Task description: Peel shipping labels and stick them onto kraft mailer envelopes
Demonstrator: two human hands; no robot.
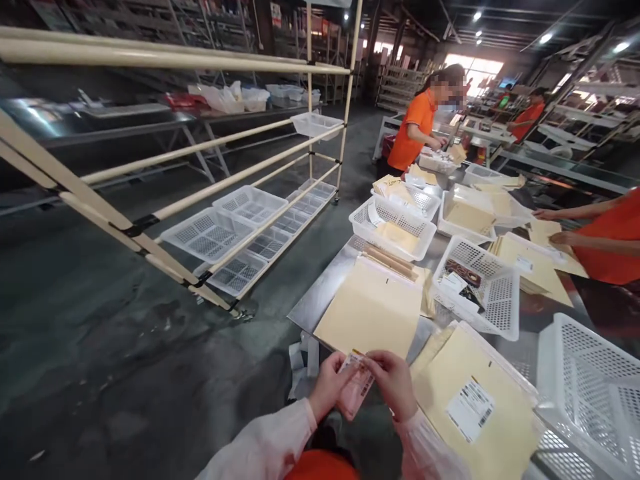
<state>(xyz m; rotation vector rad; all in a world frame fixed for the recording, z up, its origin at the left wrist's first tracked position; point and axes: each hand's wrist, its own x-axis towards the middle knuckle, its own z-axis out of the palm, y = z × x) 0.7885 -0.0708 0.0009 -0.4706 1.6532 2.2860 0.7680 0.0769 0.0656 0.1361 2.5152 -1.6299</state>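
Between my two hands is a small pink packet (356,390) with a printed label and a barcode. My left hand (327,387) grips its left side, thumb on top. At its upper right edge, the fingers of my right hand (393,380) are pinched on the packet. Just beyond my hands, a stack of yellow mailer envelopes (373,307) lies on the metal table (320,293). Close to my right forearm is another mailer envelope (440,393) bearing a white shipping label (470,408).
White baskets stand along the table: one with phone cases and slips (493,293), one with envelopes (363,220), another at right (590,347). Left is a pipe rack (235,177) with plastic trays. Co-workers in orange (417,127) stand beyond; one's arms (575,213) reach in from the right.
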